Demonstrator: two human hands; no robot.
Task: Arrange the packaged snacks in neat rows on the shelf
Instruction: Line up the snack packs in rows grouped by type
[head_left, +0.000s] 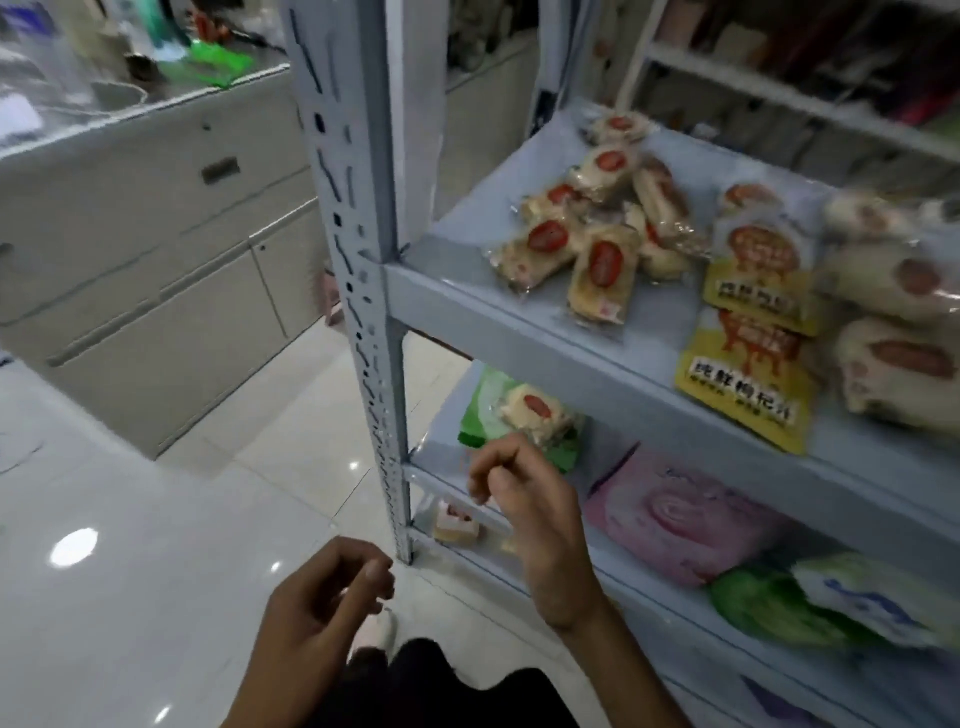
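Note:
A loose heap of clear-wrapped cake snacks (597, 228) with red ovals lies on the grey shelf (519, 312). To their right lie two yellow pouches (748, 379) and larger wrapped buns (893, 322). One more cake snack (535, 410) rests on a green pack on the shelf below, and another (457, 522) lies on the lowest level. My right hand (524, 509) hovers in front of the lower shelf, fingers curled, holding nothing. My left hand (322, 603) is low over the floor, fingers loosely curled and empty.
The shelf's perforated grey upright post (358, 260) stands left of the snacks. A pink roll pack (685, 514) and green and white packs (831, 603) fill the lower shelf. Beige cabinets (156, 249) stand at the left across a glossy tiled floor (130, 545).

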